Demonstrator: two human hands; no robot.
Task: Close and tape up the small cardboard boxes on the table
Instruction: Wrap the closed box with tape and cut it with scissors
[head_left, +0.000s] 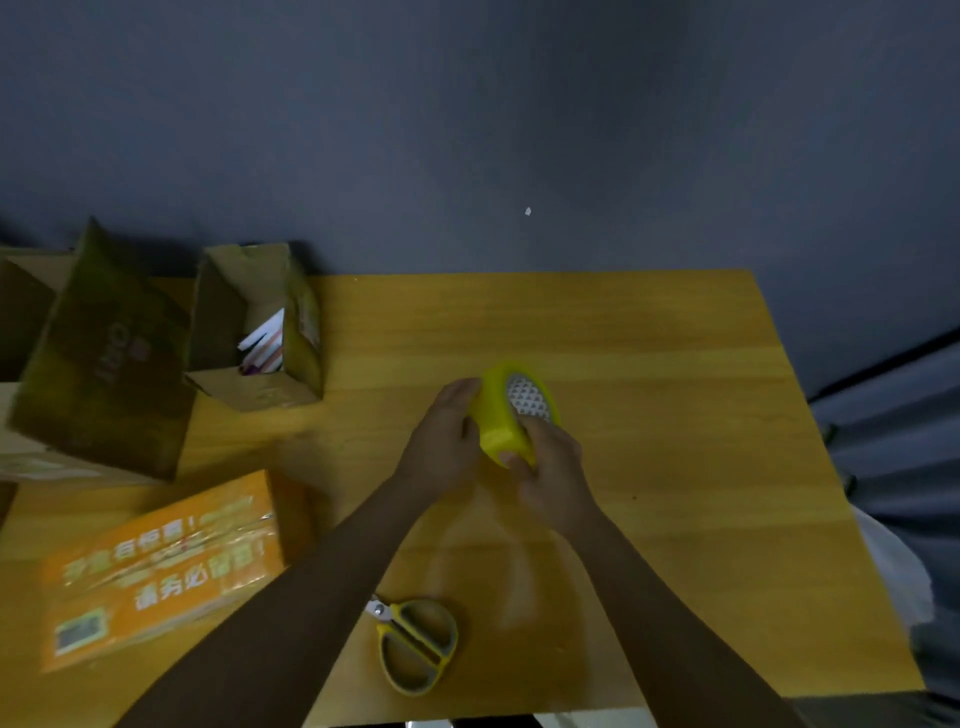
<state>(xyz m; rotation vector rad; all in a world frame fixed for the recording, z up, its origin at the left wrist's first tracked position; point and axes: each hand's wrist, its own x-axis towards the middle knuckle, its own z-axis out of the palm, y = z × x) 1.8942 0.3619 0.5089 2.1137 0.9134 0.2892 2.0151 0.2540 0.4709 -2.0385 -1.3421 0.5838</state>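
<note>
The yellow tape roll (506, 418) is held up just above the middle of the counter (675, 395), tilted so its open core faces up and toward the right edge. Both hands are on it: the left hand (441, 441) cups the roll's left side with fingers lightly curved against the outer band, while the right hand (550, 467) grips the near lower edge, its fingers (511, 462) pinching at the band as if feeling for the loose end; whether any tape is peeled free cannot be told. The right hand looks the one to draw the strip, so the pull would likely run toward the near edge. The open cardboard box (254, 332), still unsealed with papers inside, stands well apart toward the far left corner, beside a larger tilted box (104, 358). An orange box (161, 566), seemingly already taped, lies at the near left. The scissors (415, 644) rest by the near edge, between the forearms, nearer the left.
</note>
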